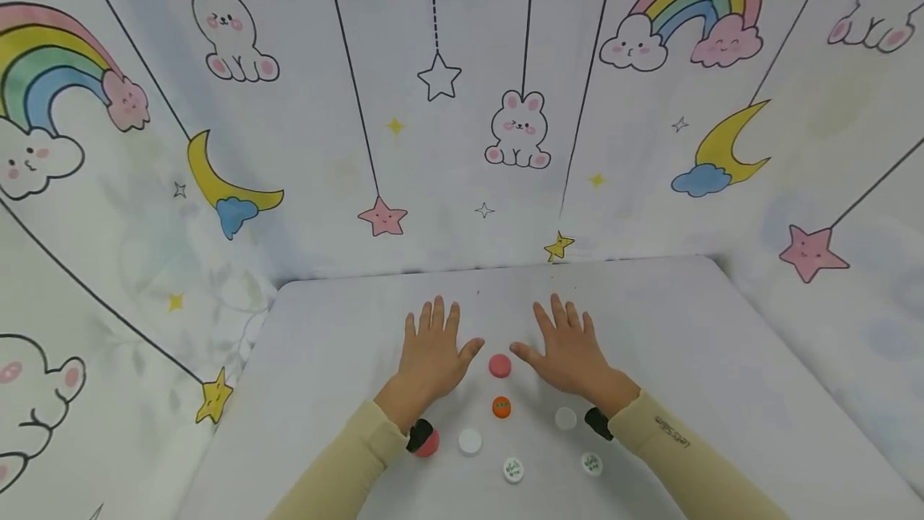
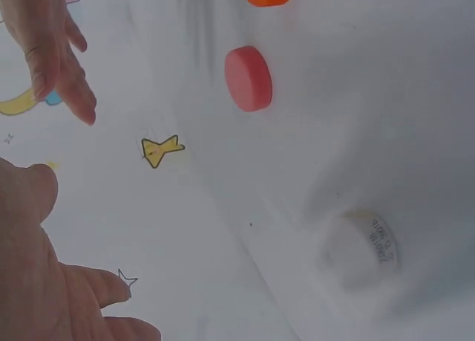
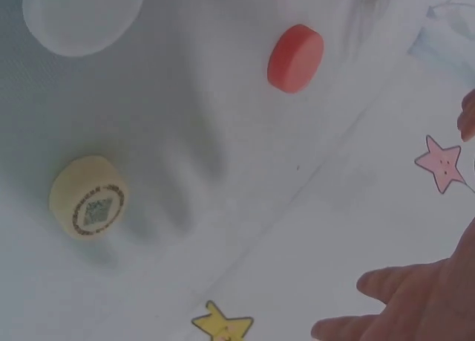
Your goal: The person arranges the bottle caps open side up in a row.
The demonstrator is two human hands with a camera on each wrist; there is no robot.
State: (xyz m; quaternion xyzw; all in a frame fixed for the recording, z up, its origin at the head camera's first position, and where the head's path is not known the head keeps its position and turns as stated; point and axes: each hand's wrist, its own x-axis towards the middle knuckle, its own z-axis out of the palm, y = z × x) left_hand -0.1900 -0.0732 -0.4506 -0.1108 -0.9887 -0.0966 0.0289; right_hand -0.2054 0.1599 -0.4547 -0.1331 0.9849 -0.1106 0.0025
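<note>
Both hands hover palm-down over the white table, fingers spread and holding nothing. My left hand [image 1: 431, 355] is left of a pink-red bottle cap [image 1: 500, 366], and my right hand [image 1: 570, 355] is to its right. An orange cap [image 1: 501, 407] with a green mark sits just nearer. In the left wrist view, a white cap [image 2: 362, 248] with printed text lies below the left hand. A cream cap [image 3: 89, 197] with a square code shows in the right wrist view. Both are hidden by the hands in the head view.
Nearer the body lie a white cap [image 1: 470, 442], a paler white cap [image 1: 565, 418] and two white caps with green print, one in the middle [image 1: 513, 469] and one at right [image 1: 592, 464]. Another red cap [image 1: 427, 444] is partly covered by the left wrist. Cartoon-printed cloth walls surround the table [image 1: 325, 327].
</note>
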